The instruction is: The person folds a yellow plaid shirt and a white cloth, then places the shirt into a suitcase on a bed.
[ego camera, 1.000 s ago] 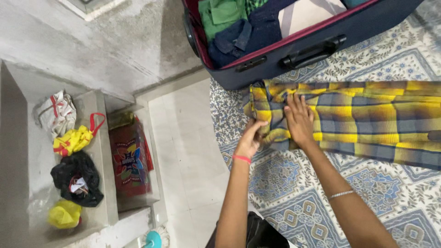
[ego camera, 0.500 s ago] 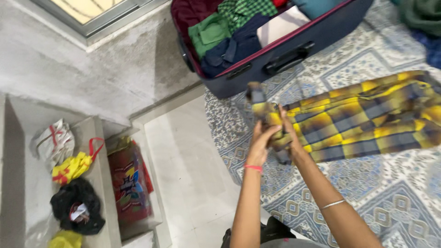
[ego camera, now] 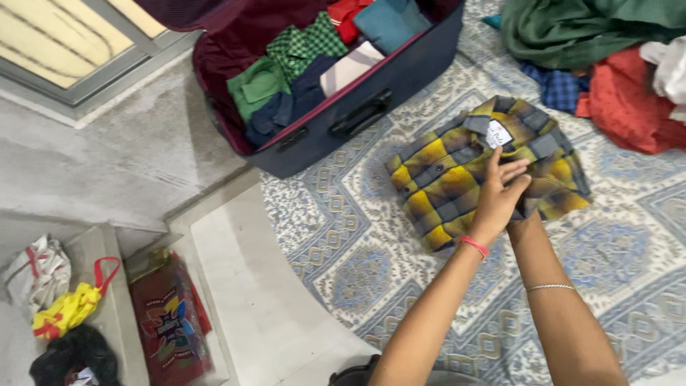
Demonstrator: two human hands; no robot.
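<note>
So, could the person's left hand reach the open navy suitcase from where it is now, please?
Probably yes: the left hand rests on the folded yellow-and-grey plaid shirt, and only bare patterned mat lies between it and the open navy suitcase.

An open navy suitcase of folded clothes stands beside loose garments.

White collar label on folded shirt; red, perhaps plastic, package bottom left.
</note>
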